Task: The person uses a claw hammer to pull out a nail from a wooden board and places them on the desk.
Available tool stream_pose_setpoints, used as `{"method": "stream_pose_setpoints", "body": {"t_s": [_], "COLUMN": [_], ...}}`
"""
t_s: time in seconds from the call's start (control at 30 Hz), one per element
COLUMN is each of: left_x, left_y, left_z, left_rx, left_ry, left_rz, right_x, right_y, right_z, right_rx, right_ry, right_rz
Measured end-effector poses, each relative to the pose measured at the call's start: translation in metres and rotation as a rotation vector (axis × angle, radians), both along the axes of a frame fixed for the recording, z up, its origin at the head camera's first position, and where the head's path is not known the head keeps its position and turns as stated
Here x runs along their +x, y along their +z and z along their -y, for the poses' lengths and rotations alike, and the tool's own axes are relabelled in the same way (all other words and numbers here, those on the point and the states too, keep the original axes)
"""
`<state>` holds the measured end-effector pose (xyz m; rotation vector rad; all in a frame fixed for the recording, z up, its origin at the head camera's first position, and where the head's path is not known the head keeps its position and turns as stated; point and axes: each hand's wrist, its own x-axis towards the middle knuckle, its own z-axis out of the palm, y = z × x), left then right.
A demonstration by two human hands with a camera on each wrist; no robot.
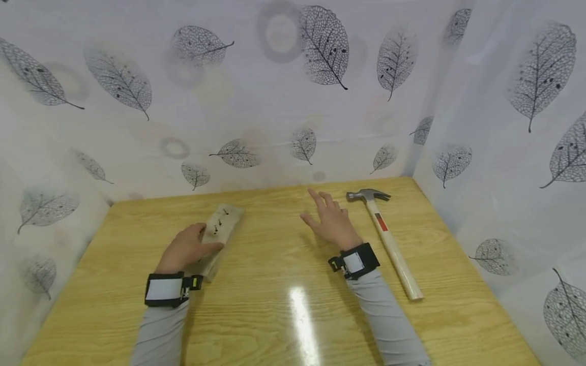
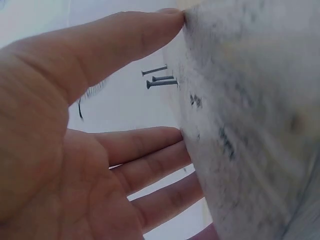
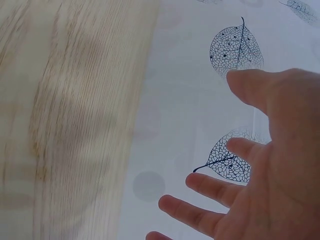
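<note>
On the left of the table lies a pale wooden block [image 1: 231,217], with nails [image 1: 220,222] standing up from its top. My left hand [image 1: 185,249] holds this block across its width, thumb on the right edge and fingers at the left. The left wrist view has the thumb and fingertips against the wood [image 2: 260,130], three nails [image 2: 162,84] sticking out beyond them. My right hand [image 1: 333,223] hovers over the table with fingers spread and nothing in it. Nearest to it, on its right, is a claw hammer [image 1: 389,239] with a wooden handle.
The wood-grain table [image 1: 265,315] is bordered at the back and sides by a white curtain [image 1: 256,112] printed with dark leaves. The hammer lies at a slant, head toward the back and handle end toward the front right.
</note>
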<state>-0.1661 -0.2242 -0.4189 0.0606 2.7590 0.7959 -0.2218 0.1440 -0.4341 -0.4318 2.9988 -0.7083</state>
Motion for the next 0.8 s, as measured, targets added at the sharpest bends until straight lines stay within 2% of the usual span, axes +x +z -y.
{"method": "stream_pose_setpoints", "body": {"t_s": [0.13,0.33,0.53,0.8], "left_x": [0.001,0.007,0.01,0.012], "left_y": [0.001,0.005,0.014,0.013], "left_z": [-0.02,-0.047,-0.06,-0.075], "left_rx": [-0.012,-0.073,-0.092,-0.121], "left_ry": [-0.026,-0.01,-0.008,-0.036], "left_rz": [-0.007,0.011,0.022,0.004], "right_x": [0.0,0.0,0.002,0.004], "right_y": [0.0,-0.001,0.005,0.009], "right_z": [0.0,-0.001,-0.001,-0.002], "right_rx": [-0.013,-0.024,-0.024,-0.014], "right_ry": [-0.001,0.002,0.022,0.027], "right_rz": [0.0,0.007,0.002,0.003]}}
